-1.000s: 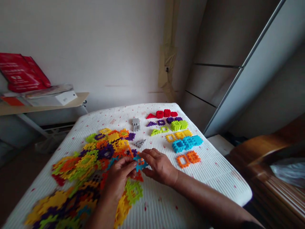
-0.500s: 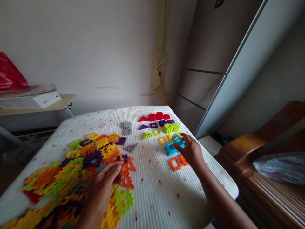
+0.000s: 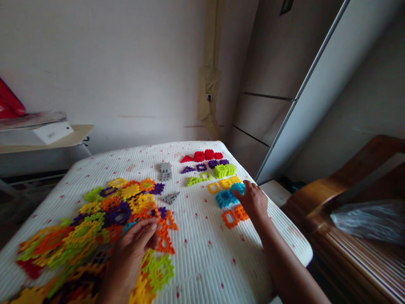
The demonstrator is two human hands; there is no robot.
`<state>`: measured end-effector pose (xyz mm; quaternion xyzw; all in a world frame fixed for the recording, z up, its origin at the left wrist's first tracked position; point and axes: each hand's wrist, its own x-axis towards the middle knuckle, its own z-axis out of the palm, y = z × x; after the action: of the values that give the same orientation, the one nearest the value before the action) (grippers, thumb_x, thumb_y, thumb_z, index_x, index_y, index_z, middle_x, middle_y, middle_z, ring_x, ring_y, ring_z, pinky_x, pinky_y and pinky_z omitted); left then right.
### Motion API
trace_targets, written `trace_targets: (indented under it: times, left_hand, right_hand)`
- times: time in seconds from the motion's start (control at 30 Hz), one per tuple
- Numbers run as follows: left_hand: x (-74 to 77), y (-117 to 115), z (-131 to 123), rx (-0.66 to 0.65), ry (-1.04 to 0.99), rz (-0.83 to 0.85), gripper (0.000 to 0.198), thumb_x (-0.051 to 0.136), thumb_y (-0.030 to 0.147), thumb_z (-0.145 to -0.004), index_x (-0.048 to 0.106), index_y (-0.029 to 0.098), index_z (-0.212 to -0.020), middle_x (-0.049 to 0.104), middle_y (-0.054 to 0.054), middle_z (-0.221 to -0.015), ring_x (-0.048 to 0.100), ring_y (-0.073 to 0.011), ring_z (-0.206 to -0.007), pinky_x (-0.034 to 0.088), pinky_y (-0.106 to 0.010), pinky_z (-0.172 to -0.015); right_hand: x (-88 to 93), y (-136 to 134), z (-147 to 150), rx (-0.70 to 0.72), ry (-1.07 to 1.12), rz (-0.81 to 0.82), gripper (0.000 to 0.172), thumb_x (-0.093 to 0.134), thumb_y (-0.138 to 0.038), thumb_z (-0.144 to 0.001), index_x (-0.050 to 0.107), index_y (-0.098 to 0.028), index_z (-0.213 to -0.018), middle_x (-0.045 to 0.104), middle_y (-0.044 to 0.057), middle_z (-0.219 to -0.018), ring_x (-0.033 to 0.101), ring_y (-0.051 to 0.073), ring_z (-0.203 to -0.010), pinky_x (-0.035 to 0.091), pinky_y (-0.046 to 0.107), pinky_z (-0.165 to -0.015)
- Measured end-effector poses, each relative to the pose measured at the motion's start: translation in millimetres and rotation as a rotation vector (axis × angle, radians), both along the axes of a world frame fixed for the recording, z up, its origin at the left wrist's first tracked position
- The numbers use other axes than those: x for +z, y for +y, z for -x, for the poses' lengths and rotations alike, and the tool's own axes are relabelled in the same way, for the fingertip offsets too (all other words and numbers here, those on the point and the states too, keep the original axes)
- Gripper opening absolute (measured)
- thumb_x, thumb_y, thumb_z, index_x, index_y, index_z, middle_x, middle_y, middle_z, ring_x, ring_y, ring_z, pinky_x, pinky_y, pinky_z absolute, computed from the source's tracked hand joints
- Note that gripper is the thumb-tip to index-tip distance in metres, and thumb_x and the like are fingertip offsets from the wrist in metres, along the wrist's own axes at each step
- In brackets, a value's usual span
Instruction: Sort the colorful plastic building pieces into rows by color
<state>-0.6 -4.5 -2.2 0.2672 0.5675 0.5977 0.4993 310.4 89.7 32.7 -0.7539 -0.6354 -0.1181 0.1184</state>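
My right hand is over the right side of the bed-like padded surface, thumb and fingers closed on a blue notched building tile. That tile sits against other blue tiles. My left hand hovers at the right edge of a mixed pile of notched tiles, fingers curled together. Whether they hold anything is hidden; an orange edge shows beside the fingertips. Near that hand lie orange triangular tiles and a lime square tile.
Rows of red, purple, lime, yellow and orange tiles surround the blue ones. Grey tiles and a grey triangle lie mid-surface. A wooden chair stands right, a shelf left.
My right hand has come down slightly with the blue tile, bringing it against the blue group. My left hand has shifted slightly down and left in view. The camera view has turned a little.
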Motion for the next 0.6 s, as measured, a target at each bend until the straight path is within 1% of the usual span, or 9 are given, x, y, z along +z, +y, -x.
trace_targets:
  times: [0.2,0.33,0.6]
  left_hand:
    - [2.0,-0.6,1.3,-0.015,0.019,0.0,0.045,0.079,0.044,-0.053,0.065,0.016,-0.085,0.064,0.001,-0.063,0.055,-0.0118,-0.055,0.046,-0.022,-0.051]
    - [3.2,-0.3,0.3,-0.01,0.035,0.017,0.046,0.08,0.043,-0.051,0.064,0.015,-0.084,0.063,0.002,-0.061,0.054,-0.0115,-0.054,0.046,-0.021,-0.051]
    - [0.8,0.8,1.0,-0.015,0.028,0.016,0.046,0.08,0.043,-0.051,0.064,0.015,-0.084,0.063,0.002,-0.061,0.054,-0.0111,-0.053,0.046,-0.021,-0.05]
  right_hand:
    - [-1.3,-0.5,0.0,0.011,-0.002,0.004,0.04,0.051,-0.047,-0.084,0.057,-0.019,-0.111,0.066,0.01,-0.097,0.06,0.024,-0.09,0.039,0.029,-0.066]
    - [-1.8,-0.9,-0.1,0.017,-0.006,0.006,0.04,0.051,-0.048,-0.084,0.058,-0.019,-0.11,0.066,0.009,-0.096,0.06,0.024,-0.09,0.04,0.029,-0.064]
    - [-4.0,-1.4,-0.6,0.013,-0.018,0.042,0.04,0.053,-0.047,-0.083,0.057,-0.02,-0.112,0.066,0.009,-0.098,0.06,0.024,-0.092,0.041,0.029,-0.066]
